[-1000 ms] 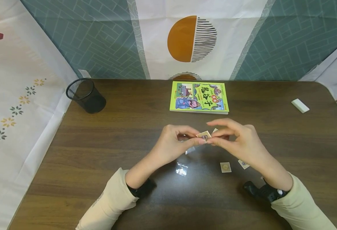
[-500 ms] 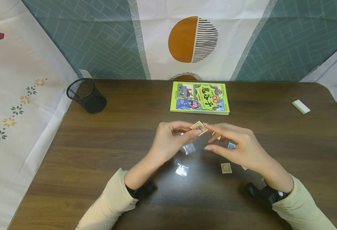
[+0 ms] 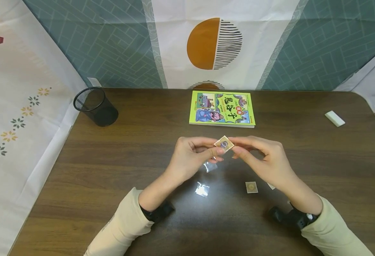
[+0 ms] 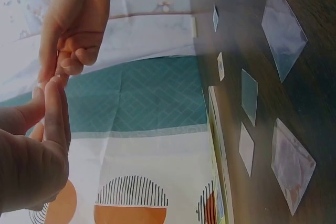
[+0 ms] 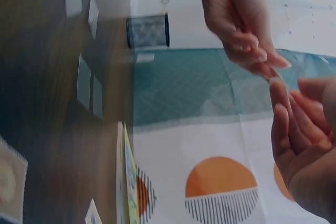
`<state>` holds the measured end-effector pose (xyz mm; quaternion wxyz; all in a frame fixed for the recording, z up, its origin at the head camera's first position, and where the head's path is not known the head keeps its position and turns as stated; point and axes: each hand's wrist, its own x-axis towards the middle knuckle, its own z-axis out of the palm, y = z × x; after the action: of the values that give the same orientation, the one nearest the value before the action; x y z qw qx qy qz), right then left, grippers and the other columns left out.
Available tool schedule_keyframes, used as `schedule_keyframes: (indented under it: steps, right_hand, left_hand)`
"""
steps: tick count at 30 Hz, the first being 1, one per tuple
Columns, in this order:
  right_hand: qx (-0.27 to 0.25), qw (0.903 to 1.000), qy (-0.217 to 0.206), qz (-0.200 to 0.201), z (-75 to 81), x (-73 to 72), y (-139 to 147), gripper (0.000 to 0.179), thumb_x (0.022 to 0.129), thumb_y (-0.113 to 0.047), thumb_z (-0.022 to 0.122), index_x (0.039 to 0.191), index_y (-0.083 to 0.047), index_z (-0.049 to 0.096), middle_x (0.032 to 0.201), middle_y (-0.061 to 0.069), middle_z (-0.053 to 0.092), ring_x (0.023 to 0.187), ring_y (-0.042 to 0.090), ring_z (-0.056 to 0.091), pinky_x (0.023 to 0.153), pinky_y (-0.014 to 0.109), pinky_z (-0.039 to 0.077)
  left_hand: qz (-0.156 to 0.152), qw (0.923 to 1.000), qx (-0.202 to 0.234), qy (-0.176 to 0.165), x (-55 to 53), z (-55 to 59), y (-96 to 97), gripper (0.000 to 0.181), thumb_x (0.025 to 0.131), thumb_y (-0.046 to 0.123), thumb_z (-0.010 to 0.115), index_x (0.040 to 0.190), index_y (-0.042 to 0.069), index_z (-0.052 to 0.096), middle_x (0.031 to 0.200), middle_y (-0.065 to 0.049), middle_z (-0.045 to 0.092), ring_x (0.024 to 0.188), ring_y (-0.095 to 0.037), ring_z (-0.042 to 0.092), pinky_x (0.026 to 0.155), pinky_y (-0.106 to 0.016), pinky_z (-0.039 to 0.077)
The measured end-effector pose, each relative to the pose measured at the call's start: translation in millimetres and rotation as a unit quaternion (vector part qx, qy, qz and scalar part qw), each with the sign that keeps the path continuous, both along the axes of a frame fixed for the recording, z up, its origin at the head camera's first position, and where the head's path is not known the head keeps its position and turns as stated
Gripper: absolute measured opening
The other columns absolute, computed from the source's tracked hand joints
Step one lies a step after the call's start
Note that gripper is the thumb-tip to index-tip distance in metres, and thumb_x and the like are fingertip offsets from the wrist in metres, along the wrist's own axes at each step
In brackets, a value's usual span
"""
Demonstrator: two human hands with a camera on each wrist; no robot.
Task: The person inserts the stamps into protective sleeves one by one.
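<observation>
A small square card (image 3: 223, 143), tan with a pale border and a dark round print, is held over the middle of the table. My left hand (image 3: 187, 156) pinches its left side, thumb on the printed face. From the right, my right hand (image 3: 268, 158) pinches the right corner between thumb and index finger. The wrist views show both sets of fingertips meeting; the card is nearly edge-on there. On the table below, a similar tan card (image 3: 251, 187) lies flat, and another card (image 3: 271, 186) is mostly hidden by my right wrist. Two clear plastic sleeves (image 3: 202, 189) lie below my left hand.
A green comic-style book (image 3: 222, 108) lies at the table's back middle. At the back left stands a black mesh pen cup (image 3: 97, 106); a white block (image 3: 335, 118) sits at the right. Printed cloth hangs along the table's back edge.
The card has risen slightly and turned corner-up. My right thumb and fingers spread apart half a second ago and have now come together on the card's corner. My left hand kept its pinch.
</observation>
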<state>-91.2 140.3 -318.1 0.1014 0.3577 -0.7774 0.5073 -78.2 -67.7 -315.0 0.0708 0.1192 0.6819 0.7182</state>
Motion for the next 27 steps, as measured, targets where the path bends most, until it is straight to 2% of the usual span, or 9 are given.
schedule_keyframes:
  steps: [4,11,16,19,21,23,27]
  right_hand:
    - [-0.009,0.9991,-0.036,-0.02,3.4,2.8,-0.1,0.033,0.073,0.016,0.069,0.101,0.0,0.07,0.087,0.001,0.07,0.071,0.005,0.065,0.064,0.017,0.051]
    - [-0.013,0.9992,-0.036,-0.008,2.9,4.0,-0.2,0.032,0.071,0.014,0.072,0.097,-0.003,0.072,0.085,0.0,0.071,0.069,0.005,0.065,0.062,0.018,0.051]
    - [-0.003,0.9992,-0.013,-0.037,1.7,4.7,-1.7,0.033,0.069,0.015,0.073,0.097,-0.003,0.073,0.082,0.0,0.07,0.068,0.003,0.064,0.059,0.015,0.048]
    - [-0.005,0.9972,-0.009,-0.074,2.5,5.6,-2.1,0.033,0.069,0.014,0.074,0.098,-0.003,0.073,0.082,0.001,0.071,0.069,0.002,0.063,0.056,0.014,0.044]
    - [-0.013,0.9951,-0.016,-0.096,3.5,6.4,-2.8,0.032,0.07,0.013,0.074,0.099,-0.002,0.072,0.083,0.001,0.071,0.071,0.002,0.064,0.056,0.014,0.045]
    - [-0.029,0.9929,-0.025,-0.112,4.7,7.5,-3.9,0.031,0.071,0.012,0.074,0.099,-0.001,0.072,0.084,0.001,0.071,0.072,0.002,0.065,0.059,0.013,0.047]
    - [-0.053,0.9897,-0.037,-0.128,5.4,10.4,-6.8,0.031,0.071,0.012,0.073,0.101,0.001,0.071,0.086,-0.001,0.072,0.073,0.003,0.066,0.066,0.015,0.051]
  left_hand:
    - [-0.018,0.9998,-0.008,0.003,1.2,0.1,0.7,0.017,0.079,-0.002,0.071,0.095,-0.008,0.07,0.084,-0.02,0.07,0.067,-0.034,0.068,0.062,-0.037,0.056]
    - [-0.03,0.9991,-0.029,0.009,1.2,1.1,1.5,0.016,0.079,0.001,0.072,0.094,-0.006,0.071,0.081,-0.016,0.071,0.064,-0.026,0.068,0.062,-0.037,0.056]
    - [-0.021,0.9984,-0.048,0.022,2.0,0.6,0.8,0.024,0.078,0.006,0.074,0.101,0.0,0.07,0.085,-0.012,0.072,0.067,-0.02,0.068,0.062,-0.038,0.056]
    - [0.0,0.9944,-0.087,0.059,3.2,-0.3,1.0,0.039,0.075,0.011,0.078,0.112,0.007,0.067,0.092,-0.006,0.071,0.073,-0.013,0.067,0.065,-0.032,0.055]
    - [0.022,0.9868,-0.124,0.102,4.0,-1.0,1.5,0.048,0.072,0.013,0.081,0.117,0.01,0.064,0.097,-0.002,0.07,0.076,-0.01,0.066,0.066,-0.026,0.055]
    - [0.045,0.9728,-0.161,0.161,4.6,-1.4,2.3,0.053,0.07,0.012,0.082,0.119,0.01,0.063,0.096,-0.002,0.069,0.076,-0.009,0.065,0.068,-0.02,0.053]
    - [0.087,0.931,-0.234,0.267,6.9,-1.2,3.5,0.048,0.073,0.015,0.081,0.118,0.008,0.065,0.095,-0.002,0.068,0.075,-0.009,0.062,0.067,-0.014,0.05]
